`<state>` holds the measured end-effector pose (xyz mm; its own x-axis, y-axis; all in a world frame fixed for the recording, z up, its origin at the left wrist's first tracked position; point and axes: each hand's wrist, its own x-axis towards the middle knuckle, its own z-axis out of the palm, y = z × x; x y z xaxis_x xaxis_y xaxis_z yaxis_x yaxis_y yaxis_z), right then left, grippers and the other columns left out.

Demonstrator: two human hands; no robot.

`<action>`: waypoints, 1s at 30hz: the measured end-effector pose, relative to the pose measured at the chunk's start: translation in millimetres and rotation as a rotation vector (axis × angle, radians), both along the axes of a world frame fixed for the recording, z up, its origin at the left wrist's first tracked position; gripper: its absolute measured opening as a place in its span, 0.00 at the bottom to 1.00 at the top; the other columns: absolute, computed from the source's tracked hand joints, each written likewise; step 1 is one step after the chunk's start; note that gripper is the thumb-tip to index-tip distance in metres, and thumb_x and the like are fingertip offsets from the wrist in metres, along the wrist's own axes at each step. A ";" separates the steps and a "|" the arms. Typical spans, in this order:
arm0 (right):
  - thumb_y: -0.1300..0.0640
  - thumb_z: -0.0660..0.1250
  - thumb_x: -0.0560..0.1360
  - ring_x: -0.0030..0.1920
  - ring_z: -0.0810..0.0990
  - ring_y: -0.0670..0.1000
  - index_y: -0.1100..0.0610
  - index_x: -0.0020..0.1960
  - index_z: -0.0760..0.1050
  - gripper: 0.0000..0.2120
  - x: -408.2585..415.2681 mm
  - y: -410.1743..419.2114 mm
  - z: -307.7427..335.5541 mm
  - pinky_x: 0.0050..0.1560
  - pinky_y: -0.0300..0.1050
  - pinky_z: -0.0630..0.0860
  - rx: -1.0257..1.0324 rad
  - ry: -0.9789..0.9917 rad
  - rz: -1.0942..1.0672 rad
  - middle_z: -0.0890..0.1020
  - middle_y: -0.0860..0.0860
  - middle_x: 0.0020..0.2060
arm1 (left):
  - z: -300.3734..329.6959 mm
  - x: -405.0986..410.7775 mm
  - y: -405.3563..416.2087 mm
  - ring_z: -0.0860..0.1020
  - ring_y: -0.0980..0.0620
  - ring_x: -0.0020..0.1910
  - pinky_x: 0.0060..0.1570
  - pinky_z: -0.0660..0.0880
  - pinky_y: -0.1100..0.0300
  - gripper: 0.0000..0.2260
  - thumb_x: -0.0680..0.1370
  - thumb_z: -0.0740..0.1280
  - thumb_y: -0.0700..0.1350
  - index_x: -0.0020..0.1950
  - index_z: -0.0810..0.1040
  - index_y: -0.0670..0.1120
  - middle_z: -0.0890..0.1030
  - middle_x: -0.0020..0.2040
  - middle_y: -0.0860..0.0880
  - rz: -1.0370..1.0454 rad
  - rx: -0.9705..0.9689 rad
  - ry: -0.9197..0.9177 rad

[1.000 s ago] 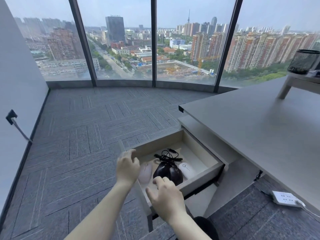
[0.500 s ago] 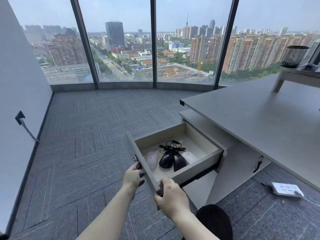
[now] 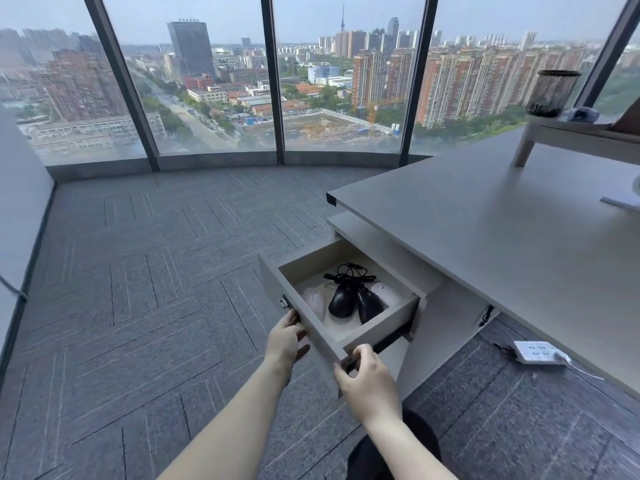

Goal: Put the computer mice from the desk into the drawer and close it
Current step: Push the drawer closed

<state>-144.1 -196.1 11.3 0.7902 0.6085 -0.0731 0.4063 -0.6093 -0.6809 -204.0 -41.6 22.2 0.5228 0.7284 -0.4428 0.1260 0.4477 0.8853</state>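
Gripping the front panel of the open drawer (image 3: 313, 317) with both hands: left hand (image 3: 284, 342) curled round the panel's left part just below the small metal lock (image 3: 284, 302), fingers (image 3: 300, 332) hooked behind the panel face; right hand (image 3: 369, 379) clamped on the panel's near corner, thumb on top, fingers wrapped under the edge. Lying inside on the pale drawer floor, four computer mice: a white mouse (image 3: 315, 301) at the left, two black mice (image 3: 341, 301) (image 3: 369, 306) touching side by side in the middle, another white mouse (image 3: 384, 291) at the right, partly hidden behind the black pair. Piled behind the black mice, a tangle of black cable (image 3: 349, 273). Jutting out from under the grey desk (image 3: 502, 237), well open. Resting on the carpet beneath the desk, a white power strip (image 3: 535, 352). Standing on a raised shelf at the desk's far right, a dark mesh pen holder (image 3: 552, 93).
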 end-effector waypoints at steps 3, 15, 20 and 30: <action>0.39 0.63 0.73 0.38 0.78 0.46 0.49 0.51 0.69 0.16 20.9 -5.3 -1.6 0.33 0.45 0.77 0.034 0.027 -0.088 0.79 0.47 0.45 | -0.7 29.2 -2.7 0.75 0.47 0.64 0.62 0.74 0.47 0.25 0.78 0.55 0.35 0.74 0.66 0.50 0.75 0.66 0.52 -0.010 -0.010 -0.007; 0.41 0.68 0.73 0.66 0.73 0.60 0.58 0.75 0.57 0.39 101.6 -13.5 -13.7 0.57 0.52 0.75 0.174 0.123 -0.364 0.69 0.59 0.71 | 1.6 130.7 -15.3 0.74 0.46 0.63 0.63 0.73 0.47 0.25 0.78 0.54 0.34 0.74 0.65 0.47 0.72 0.65 0.53 -0.049 -0.050 -0.035; 0.41 0.67 0.74 0.68 0.72 0.60 0.60 0.76 0.57 0.39 131.1 -14.1 -17.9 0.59 0.52 0.74 0.179 0.133 -0.401 0.68 0.59 0.73 | -5.4 162.6 -17.1 0.72 0.45 0.67 0.63 0.74 0.49 0.26 0.77 0.55 0.32 0.75 0.63 0.47 0.67 0.74 0.50 -0.055 -0.062 -0.056; 0.41 0.68 0.73 0.54 0.83 0.56 0.55 0.65 0.69 0.27 171.1 -11.4 -26.4 0.48 0.51 0.81 0.233 0.097 -0.451 0.82 0.53 0.59 | -11.5 200.8 -21.0 0.71 0.46 0.68 0.65 0.71 0.51 0.27 0.77 0.56 0.32 0.76 0.62 0.46 0.65 0.76 0.51 -0.083 -0.106 -0.112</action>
